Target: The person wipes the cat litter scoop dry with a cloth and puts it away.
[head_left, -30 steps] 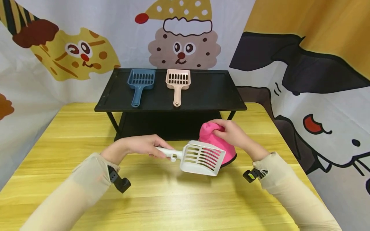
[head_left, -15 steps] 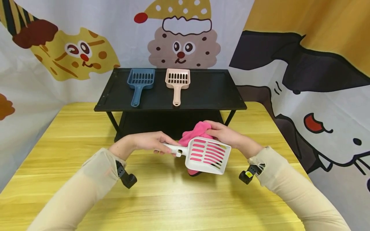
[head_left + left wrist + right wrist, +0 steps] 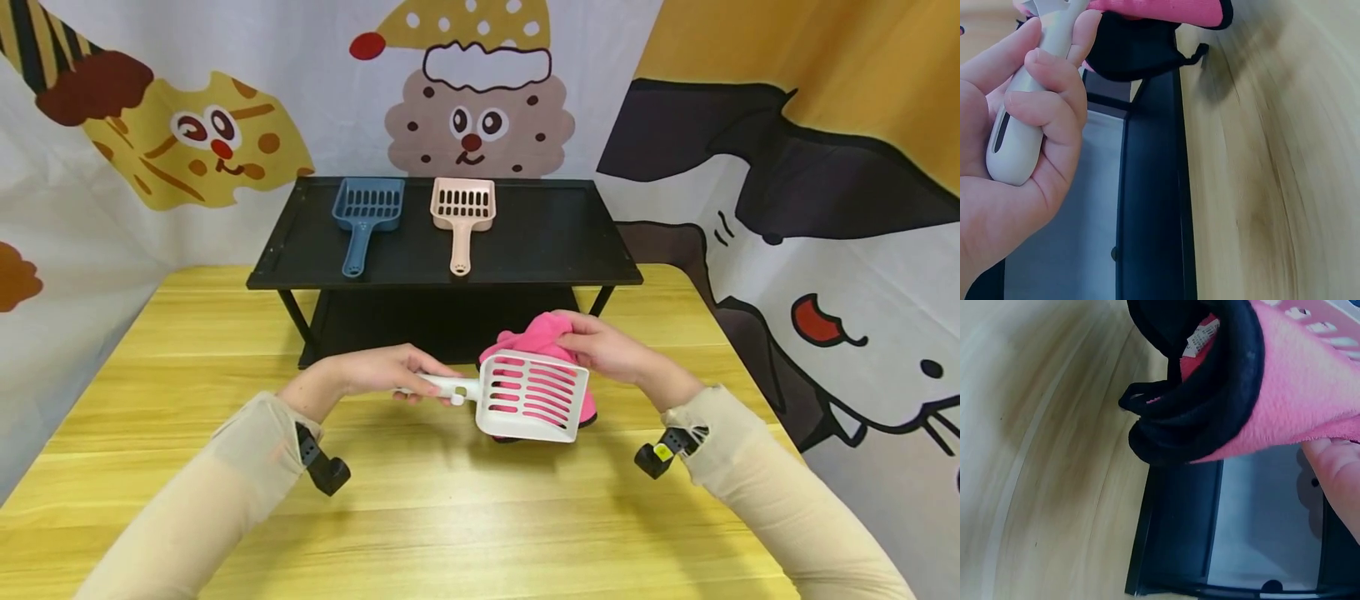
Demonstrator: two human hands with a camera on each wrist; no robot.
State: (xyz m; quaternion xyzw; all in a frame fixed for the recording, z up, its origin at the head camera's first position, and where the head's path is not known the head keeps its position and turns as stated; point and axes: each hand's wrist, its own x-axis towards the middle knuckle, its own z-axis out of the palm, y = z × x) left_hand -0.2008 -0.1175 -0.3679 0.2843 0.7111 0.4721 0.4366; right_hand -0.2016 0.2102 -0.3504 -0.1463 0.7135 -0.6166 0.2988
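Note:
My left hand [image 3: 375, 371] grips a white litter scoop [image 3: 525, 426] by its handle [image 3: 1019, 153], with the fingers curled round it in the left wrist view. The scoop is held above the table, its slotted head pointing right. Behind that head, a pink cloth [image 3: 543, 333] with black edging shows through the slots. My right hand [image 3: 607, 346] pinches the cloth's upper part against the back of the scoop. In the right wrist view the folded cloth [image 3: 1310, 378] hangs with its black border, a white label and a small loop visible; most of the right hand is out of frame.
Behind the hands stands a black two-tier rack [image 3: 558, 246]. On its top lie a blue litter scoop [image 3: 358, 250] and a light pink one [image 3: 461, 250], handles toward me. A wooden table [image 3: 480, 525] lies beneath, and a cartoon-printed curtain [image 3: 337, 100] hangs behind and at the sides.
The right hand has shifted the cloth left and then back right behind the scoop's head. The scoop moved slightly right, then back left, and tilted a little; both grips are kept.

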